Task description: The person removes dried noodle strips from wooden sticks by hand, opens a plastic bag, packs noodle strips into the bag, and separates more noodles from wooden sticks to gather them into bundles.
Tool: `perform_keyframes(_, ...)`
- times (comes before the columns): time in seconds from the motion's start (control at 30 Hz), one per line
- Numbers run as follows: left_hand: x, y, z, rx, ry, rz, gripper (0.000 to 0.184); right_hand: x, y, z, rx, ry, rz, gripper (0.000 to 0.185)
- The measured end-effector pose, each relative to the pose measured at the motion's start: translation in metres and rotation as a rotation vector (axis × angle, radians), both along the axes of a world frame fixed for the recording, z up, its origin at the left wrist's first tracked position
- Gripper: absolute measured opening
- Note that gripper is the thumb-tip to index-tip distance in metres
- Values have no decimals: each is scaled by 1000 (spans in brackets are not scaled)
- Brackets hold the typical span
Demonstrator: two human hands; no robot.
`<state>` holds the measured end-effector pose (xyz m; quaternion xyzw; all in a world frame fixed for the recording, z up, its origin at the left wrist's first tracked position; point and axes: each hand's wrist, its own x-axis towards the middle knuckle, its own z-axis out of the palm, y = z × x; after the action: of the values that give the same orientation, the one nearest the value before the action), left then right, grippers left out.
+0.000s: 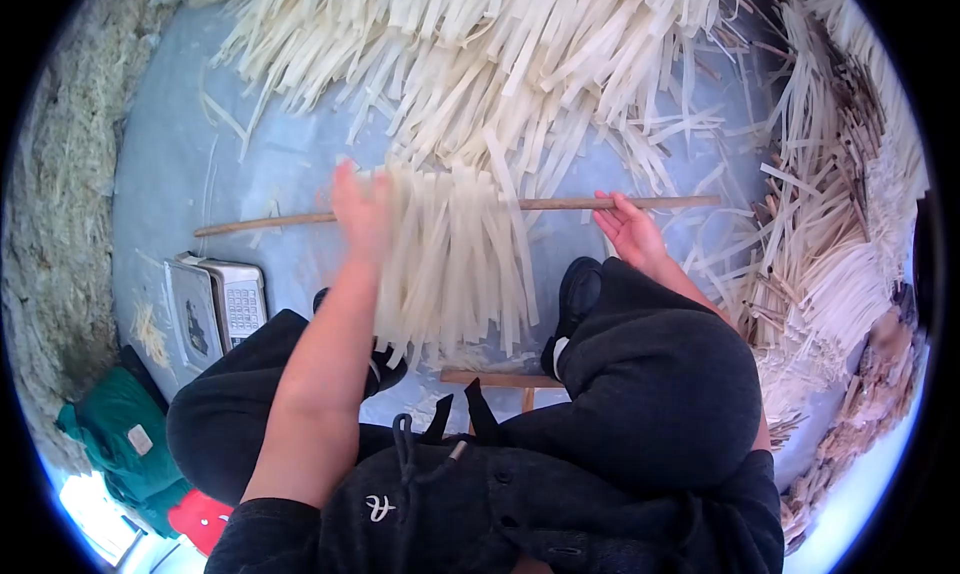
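A thin wooden stick (565, 204) lies crosswise in front of me. Pale flat strips that look like wide noodles (455, 259) hang over its middle, their ends trailing toward my feet. My right hand (632, 230) grips the stick to the right of the strips, fingers around it from below. At the left edge of the strips is my left hand (362, 206), raised over the stick and smeared by motion. Its fingers are too blurred to show whether they hold a strip.
Beyond the stick lies a large heap of pale strips (520, 44). More strips and sticks pile up on the right (820, 244). A digital scale (238, 296) stands left of my knee, near a green cloth (120, 444). Between my feet is a wooden bar (500, 379).
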<state>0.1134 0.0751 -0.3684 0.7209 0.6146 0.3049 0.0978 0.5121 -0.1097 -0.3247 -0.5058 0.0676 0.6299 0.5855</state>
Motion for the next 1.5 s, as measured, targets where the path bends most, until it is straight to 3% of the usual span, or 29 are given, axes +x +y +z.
perform_keyframes(0.03, 31, -11, 17, 47, -39, -190, 66, 0, 0, -1, -5, -17, 12, 18)
perform_keyframes(0.07, 71, -29, 79, -63, -97, -362, 63, 0, -1, -1, -9, -35, 26, 18)
perform_keyframes(0.1, 99, -39, 109, -330, 35, -487, 59, 1, -1, 3, -7, -32, 30, 18)
perform_keyframes(0.17, 138, -67, 104, -202, 127, -681, 63, -1, 3, 15, -8, -63, 52, 19)
perform_keyframes(0.3, 165, -84, 71, -183, 95, -621, 55, -2, 3, 30, 10, -95, 83, 21)
perform_keyframes(0.37, 163, -79, 47, -290, 461, -604, 43, -4, 1, 35, 56, -157, 63, 23)
perform_keyframes(0.57, 149, -79, 65, -303, 363, -677, 31, -7, 2, 48, -11, -329, -34, 27)
perform_keyframes(0.77, 157, -79, 78, -285, 380, -703, 30, 7, -4, 50, -54, -421, -118, 27)
perform_keyframes(0.9, 157, -75, 67, -269, 413, -721, 27, 22, -23, 35, -22, -435, -160, 27)
perform_keyframes(0.97, 152, -67, 68, -393, 403, -693, 24, 26, -37, 39, -26, -442, -159, 28)
perform_keyframes(1.07, 151, -71, 58, -299, 452, -751, 20, 26, -52, 45, -81, -433, -170, 25)
perform_keyframes(1.13, 147, -70, 60, -335, 451, -736, 20, 33, -48, 73, -448, -445, 366, 28)
perform_keyframes(1.17, 146, -68, 60, -369, 454, -723, 21, 35, -41, 85, -446, -447, 368, 28)
perform_keyframes(1.23, 139, -71, 56, -371, 484, -751, 20, 28, -24, 97, -482, -725, 823, 36)
perform_keyframes(1.27, 134, -73, 56, -373, 513, -779, 19, 18, -12, 93, -471, -720, 830, 36)
perform_keyframes(1.33, 128, -84, 62, -367, 485, -789, 19, -10, 11, 84, 376, -1457, 783, 35)
perform_keyframes(1.4, 128, -90, 67, -344, 452, -808, 20, -28, 19, 76, 465, -1669, 847, 36)
perform_keyframes(1.47, 125, -97, 66, -251, 479, -846, 20, -35, 25, 74, -209, -811, 1670, 37)
perform_keyframes(1.5, 120, -97, 62, -251, 480, -841, 20, -38, 19, 70, -205, -812, 1674, 37)
